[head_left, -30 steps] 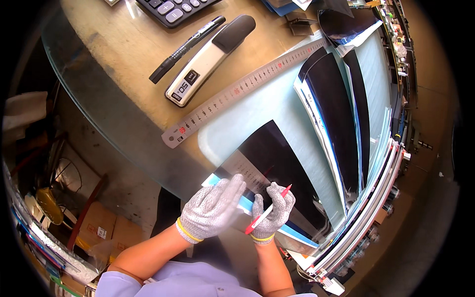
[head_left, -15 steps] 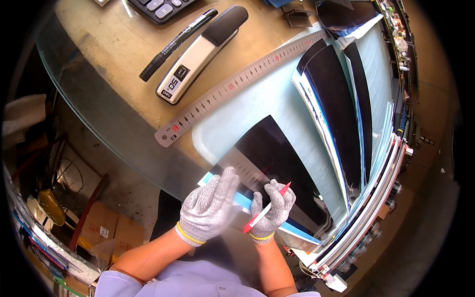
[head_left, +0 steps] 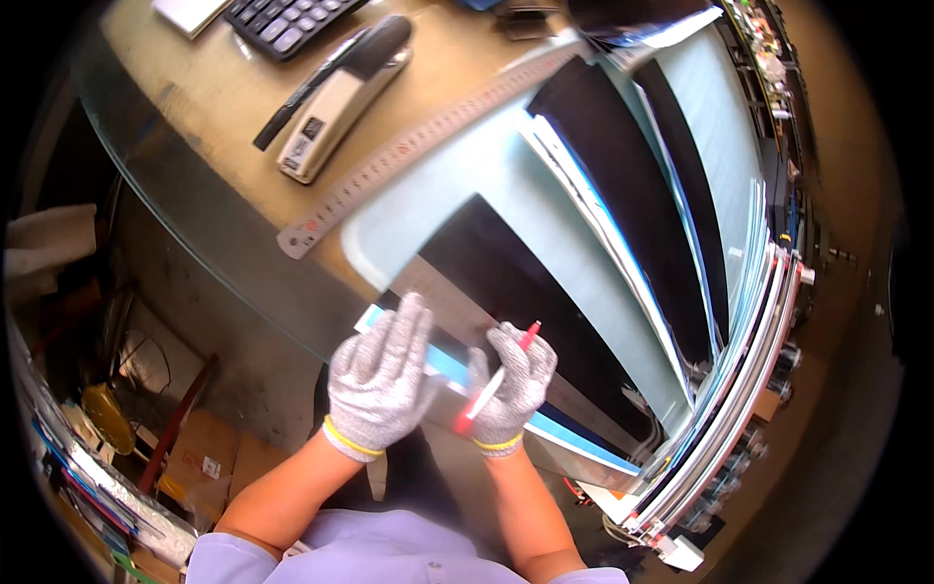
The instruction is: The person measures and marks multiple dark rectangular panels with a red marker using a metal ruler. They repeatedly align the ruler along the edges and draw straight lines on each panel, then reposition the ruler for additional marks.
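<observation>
Both my hands wear grey knit gloves with yellow cuffs. My left hand (head_left: 379,375), fingers stretched out side by side, is over the left end of a blue-and-white edged strip (head_left: 584,443) at the near table edge. My right hand (head_left: 511,384) is closed around a red-and-white pen (head_left: 494,384), its red tip pointing up and right. Just beyond both hands lies a long black sheet (head_left: 530,282), curved along its far side. Across it runs a blurred grey band (head_left: 452,297) with faint markings, like a steel ruler. The hands partly cover the strip and band.
A long steel ruler (head_left: 389,156) lies slantwise beyond the sheet. Past it are a stapler (head_left: 341,102), a black marker (head_left: 292,112) and a calculator (head_left: 287,24). More black sheets (head_left: 623,185) lie to the right, near stacked clear strips (head_left: 735,321). The glass table edge (head_left: 195,248) curves at left.
The view has shifted, so the tabletop things appear lower-contrast and further left and up. Both hands have moved slightly left and up in the picture; the pen stays in my right hand.
</observation>
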A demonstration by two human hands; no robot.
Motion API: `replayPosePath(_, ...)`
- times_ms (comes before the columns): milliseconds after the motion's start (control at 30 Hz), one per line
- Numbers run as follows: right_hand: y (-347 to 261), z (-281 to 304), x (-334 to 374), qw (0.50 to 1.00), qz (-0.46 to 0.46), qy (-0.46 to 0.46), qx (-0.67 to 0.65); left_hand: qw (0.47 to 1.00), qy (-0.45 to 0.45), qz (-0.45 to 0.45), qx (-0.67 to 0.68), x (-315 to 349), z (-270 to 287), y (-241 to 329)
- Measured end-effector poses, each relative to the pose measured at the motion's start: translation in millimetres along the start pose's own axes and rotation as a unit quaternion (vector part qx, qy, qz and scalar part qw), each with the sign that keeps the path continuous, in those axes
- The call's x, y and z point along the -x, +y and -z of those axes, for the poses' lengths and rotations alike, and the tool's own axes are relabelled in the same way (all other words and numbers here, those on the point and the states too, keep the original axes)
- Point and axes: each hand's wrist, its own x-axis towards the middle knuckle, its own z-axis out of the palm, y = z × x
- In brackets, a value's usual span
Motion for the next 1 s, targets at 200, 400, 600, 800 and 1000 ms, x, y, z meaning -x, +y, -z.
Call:
replayPosePath(200, 17, 27, 9, 0.990, 0.017, 0.047, -0.129, 0.996, -0.056, -0.011, -0.062, -9, 9, 11)
replayPosePath(400, 101, 139, 118, 0.970, -0.022, 0.091, -0.222, 0.988, 0.006, -0.100, -0.119, -11, -3, -23)
replayPosePath(600, 199, 274, 266, 0.960, -0.124, 0.130, -0.213, 0.975, 0.146, -0.143, -0.088, 28, -58, 141)
replayPosePath(800, 295, 359, 356, 0.928, -0.255, 0.196, -0.186, 0.958, -0.094, -0.256, 0.083, 137, -161, 437)
replayPosePath(1000, 395, 404, 376, 0.924, -0.255, 0.215, -0.186, 0.955, -0.111, -0.271, 0.053, 155, -211, 532)
